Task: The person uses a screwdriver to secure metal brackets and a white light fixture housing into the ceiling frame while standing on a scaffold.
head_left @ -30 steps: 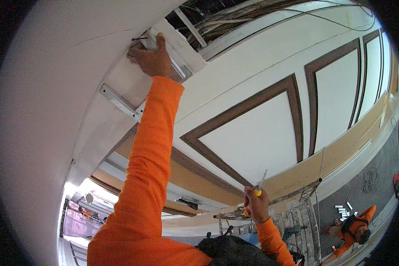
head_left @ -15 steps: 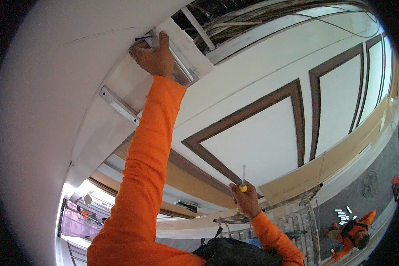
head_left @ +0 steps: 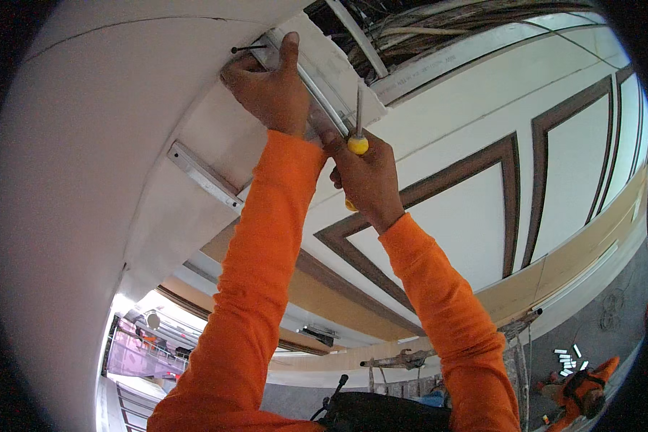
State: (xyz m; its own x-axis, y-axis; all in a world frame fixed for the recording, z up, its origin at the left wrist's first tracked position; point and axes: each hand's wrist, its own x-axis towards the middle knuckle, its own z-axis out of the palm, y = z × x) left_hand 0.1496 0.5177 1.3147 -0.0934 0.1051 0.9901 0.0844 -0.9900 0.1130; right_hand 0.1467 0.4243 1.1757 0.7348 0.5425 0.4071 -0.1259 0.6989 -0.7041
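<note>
My left hand (head_left: 275, 93) is raised to the white wall, closed round the end of a pale metal strip (head_left: 325, 99), its thumb on top. A black screw (head_left: 248, 49) sticks out sideways beside those fingers. Wrapped in my right hand (head_left: 371, 176) is a screwdriver (head_left: 358, 145) with a yellow handle and its shaft pointing up. That hand is close to the lower end of the strip; whether it touches the strip I cannot tell. Below my left hand, a second metal strip (head_left: 203, 176) with holes is fixed at the wall.
Bundled cables (head_left: 439, 45) run through an opening above. White panels with dark brown frames (head_left: 515, 180) line the right. A worn ladder (head_left: 410, 360) stands below me, beside a black bag (head_left: 381, 412). A person in orange (head_left: 583, 392) is on the floor near scattered white pieces (head_left: 570, 360).
My right hand has risen with the screwdriver from low by the ladder to beside the metal strip. My left hand keeps its hold, and the whole view has shifted slightly.
</note>
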